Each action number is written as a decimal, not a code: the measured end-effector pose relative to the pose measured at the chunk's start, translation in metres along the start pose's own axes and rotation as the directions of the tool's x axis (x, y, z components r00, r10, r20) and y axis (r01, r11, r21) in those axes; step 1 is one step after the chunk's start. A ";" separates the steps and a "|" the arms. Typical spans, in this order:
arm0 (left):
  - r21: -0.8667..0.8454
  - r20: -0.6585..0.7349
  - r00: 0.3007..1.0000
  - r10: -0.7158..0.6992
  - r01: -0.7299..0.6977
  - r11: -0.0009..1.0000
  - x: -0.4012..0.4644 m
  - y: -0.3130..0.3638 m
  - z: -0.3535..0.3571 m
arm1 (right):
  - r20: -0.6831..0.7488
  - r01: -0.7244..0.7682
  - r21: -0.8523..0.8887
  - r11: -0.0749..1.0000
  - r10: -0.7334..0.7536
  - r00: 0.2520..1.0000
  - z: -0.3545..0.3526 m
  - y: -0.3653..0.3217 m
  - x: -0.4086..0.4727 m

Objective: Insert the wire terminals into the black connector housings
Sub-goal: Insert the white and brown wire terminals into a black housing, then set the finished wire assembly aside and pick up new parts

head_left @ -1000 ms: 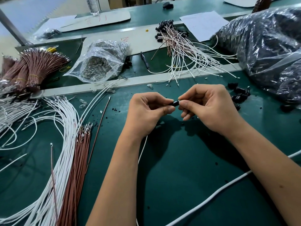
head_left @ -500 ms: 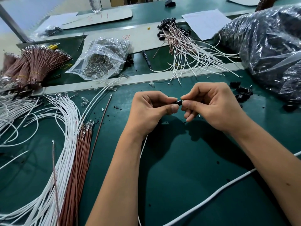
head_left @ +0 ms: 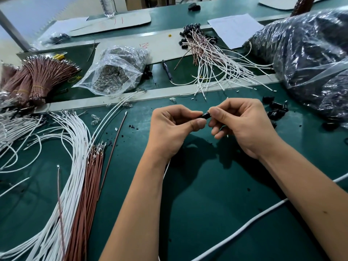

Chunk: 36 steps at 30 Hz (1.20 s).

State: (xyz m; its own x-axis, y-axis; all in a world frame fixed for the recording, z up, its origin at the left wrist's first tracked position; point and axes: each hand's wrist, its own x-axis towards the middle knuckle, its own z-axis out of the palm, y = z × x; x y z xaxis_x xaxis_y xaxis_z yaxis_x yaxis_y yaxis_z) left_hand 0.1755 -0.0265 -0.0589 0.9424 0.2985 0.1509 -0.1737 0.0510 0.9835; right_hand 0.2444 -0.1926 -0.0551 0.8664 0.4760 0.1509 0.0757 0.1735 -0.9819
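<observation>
Two bare hands meet over a green mat, pinching one black housing (head_left: pixel 205 116) between them. The left hand (head_left: pixel 170 127) holds its near end between thumb and forefinger, other fingers curled; the right hand (head_left: pixel 243 125) pinches the far end, fingertips almost touching the left's. A white wire (head_left: pixel 166 169) trails down from under the left hand; whether its terminal is already seated cannot be told, since the fingers hide the joint.

Just right of the hands lie a few loose housings (head_left: pixel 275 110), not yet fitted. Beyond them a large plastic bag (head_left: pixel 305 53) of dark parts fills the far right. Farther off, at centre, sits a pile of finished leads (head_left: pixel 211 59), white and brown wires already capped in black.

To the left, white wires (head_left: pixel 75 144) and brown wires (head_left: pixel 88 178) fan across the mat with bare terminals, and a banded brown bundle (head_left: pixel 37 78) waits at far left beside a clear bag (head_left: pixel 113 76) of small clear parts. Judging by these stocks, the job looks well under way but far from done.
</observation>
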 end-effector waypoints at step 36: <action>-0.385 -0.318 0.852 -0.417 0.286 0.878 0.145 0.070 0.031 | -0.004 -0.338 -0.034 0.941 0.338 0.941 0.024 -0.062 0.110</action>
State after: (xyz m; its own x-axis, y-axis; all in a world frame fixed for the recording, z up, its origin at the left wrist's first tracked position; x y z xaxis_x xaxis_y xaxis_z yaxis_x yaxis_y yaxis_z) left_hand 0.3085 -0.0093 0.0347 0.7840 0.5360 -0.3132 0.0070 0.4969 0.8678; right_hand 0.3235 -0.1300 0.0247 0.8429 0.5034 -0.1899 -0.2046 -0.0265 -0.9785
